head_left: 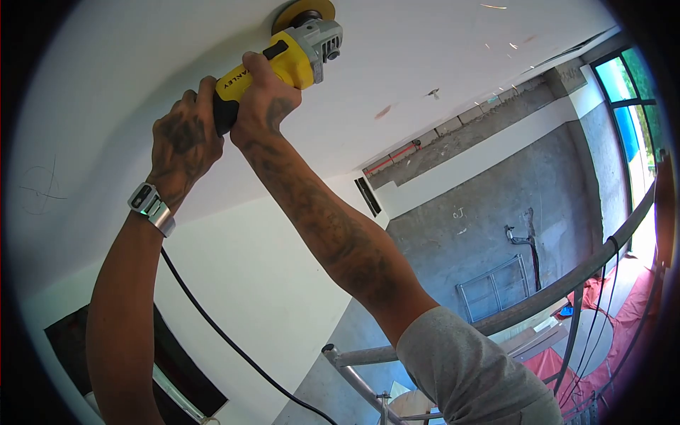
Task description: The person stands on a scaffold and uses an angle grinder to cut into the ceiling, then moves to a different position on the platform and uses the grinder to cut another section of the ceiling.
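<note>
White ceiling (397,67) is seen overhead, and beyond it, on the far right side, a rough grey wall (496,170) on which marks similar to "OJ" are drawn. Close under the ceiling, a yellow angle grinder (303,62) is held up. Its rear part is enclosed by the left hand (185,134), and its body nearer to the disc (287,17) by the right hand (273,99); on both, the grip is clamped around the tool. Probably the two hands are set apart so that the weight is shared and the twisting is resisted. The disc is faced to the ceiling, but whether it is touched cannot be told. Sparks (494,6) are seen to the right. On the casing, "ANLEY" can be read, the beginning being covered. The black cable (212,320) is left hanging, away from the disc.
</note>
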Action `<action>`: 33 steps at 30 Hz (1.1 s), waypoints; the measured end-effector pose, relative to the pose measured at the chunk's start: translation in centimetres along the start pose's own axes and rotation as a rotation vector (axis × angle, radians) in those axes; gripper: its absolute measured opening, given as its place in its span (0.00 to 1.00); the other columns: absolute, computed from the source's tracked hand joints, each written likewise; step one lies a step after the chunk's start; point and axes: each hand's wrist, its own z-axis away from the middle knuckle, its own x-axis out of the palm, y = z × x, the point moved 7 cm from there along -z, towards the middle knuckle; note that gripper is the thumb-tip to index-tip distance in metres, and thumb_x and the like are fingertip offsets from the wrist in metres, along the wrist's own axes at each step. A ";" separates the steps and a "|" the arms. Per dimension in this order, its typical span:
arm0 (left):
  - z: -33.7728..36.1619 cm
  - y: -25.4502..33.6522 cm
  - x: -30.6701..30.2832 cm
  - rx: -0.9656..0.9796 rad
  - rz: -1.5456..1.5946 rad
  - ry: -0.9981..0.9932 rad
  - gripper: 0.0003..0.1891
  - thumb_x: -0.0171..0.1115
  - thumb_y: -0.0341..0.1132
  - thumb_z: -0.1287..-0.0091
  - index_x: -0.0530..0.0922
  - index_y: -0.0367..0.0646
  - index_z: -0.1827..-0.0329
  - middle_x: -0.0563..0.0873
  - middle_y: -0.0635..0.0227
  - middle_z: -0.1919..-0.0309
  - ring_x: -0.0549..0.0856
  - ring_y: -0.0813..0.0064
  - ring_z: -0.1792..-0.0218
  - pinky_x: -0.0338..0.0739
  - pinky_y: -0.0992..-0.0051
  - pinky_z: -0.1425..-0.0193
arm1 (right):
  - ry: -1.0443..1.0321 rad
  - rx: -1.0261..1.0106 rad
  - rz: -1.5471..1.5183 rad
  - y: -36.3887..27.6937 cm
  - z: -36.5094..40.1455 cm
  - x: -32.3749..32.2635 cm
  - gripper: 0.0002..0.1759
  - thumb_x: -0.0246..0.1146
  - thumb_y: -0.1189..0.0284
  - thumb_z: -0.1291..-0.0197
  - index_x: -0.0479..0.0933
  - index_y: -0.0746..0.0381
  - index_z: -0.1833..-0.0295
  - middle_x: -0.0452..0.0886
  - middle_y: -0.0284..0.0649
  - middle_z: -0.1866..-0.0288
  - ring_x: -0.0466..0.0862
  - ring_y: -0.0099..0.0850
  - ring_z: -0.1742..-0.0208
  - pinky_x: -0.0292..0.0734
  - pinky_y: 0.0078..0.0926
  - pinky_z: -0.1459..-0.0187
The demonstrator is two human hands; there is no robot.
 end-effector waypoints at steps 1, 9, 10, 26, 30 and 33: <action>0.1 -0.2 0.1 0.002 0.000 0.015 0.17 0.64 0.38 0.28 0.71 0.44 0.41 0.87 0.56 0.62 0.90 0.50 0.60 0.86 0.51 0.62 | -0.004 -0.013 -0.001 -0.1 0.0 0.1 0.22 0.73 0.76 0.47 0.73 0.65 0.49 0.78 0.38 0.59 0.82 0.33 0.60 0.84 0.37 0.56; 0.1 0.0 0.3 0.003 -0.007 0.012 0.15 0.63 0.36 0.28 0.72 0.45 0.43 0.86 0.56 0.63 0.90 0.51 0.61 0.86 0.53 0.64 | 0.011 -0.014 0.029 0.4 -0.5 -0.3 0.22 0.73 0.76 0.47 0.73 0.65 0.48 0.78 0.38 0.58 0.82 0.33 0.60 0.84 0.38 0.56; 0.1 0.1 0.3 0.008 -0.009 0.017 0.15 0.63 0.36 0.28 0.72 0.45 0.43 0.86 0.56 0.63 0.90 0.51 0.61 0.87 0.53 0.64 | 0.006 -0.017 0.028 0.5 -0.5 -0.3 0.22 0.73 0.76 0.47 0.73 0.65 0.48 0.78 0.38 0.58 0.82 0.33 0.60 0.84 0.39 0.56; -0.1 -0.4 0.6 0.007 -0.019 0.029 0.16 0.63 0.39 0.26 0.71 0.45 0.41 0.87 0.58 0.61 0.91 0.53 0.60 0.87 0.53 0.64 | -0.049 -0.025 0.000 0.3 -0.5 0.0 0.21 0.72 0.77 0.46 0.73 0.66 0.48 0.79 0.39 0.58 0.84 0.34 0.60 0.85 0.39 0.57; -0.1 -0.6 0.3 0.013 -0.007 0.029 0.17 0.63 0.39 0.26 0.71 0.44 0.40 0.86 0.57 0.62 0.91 0.53 0.61 0.87 0.54 0.65 | -0.036 -0.005 0.019 0.5 -0.3 0.4 0.20 0.72 0.77 0.46 0.74 0.67 0.49 0.79 0.39 0.58 0.83 0.34 0.60 0.85 0.39 0.57; -0.1 -0.7 0.1 0.016 -0.019 0.021 0.17 0.62 0.39 0.26 0.71 0.44 0.40 0.86 0.57 0.62 0.91 0.52 0.61 0.88 0.54 0.65 | -0.012 -0.014 0.002 0.3 0.1 0.5 0.19 0.72 0.77 0.46 0.74 0.67 0.50 0.79 0.39 0.59 0.83 0.34 0.61 0.85 0.39 0.58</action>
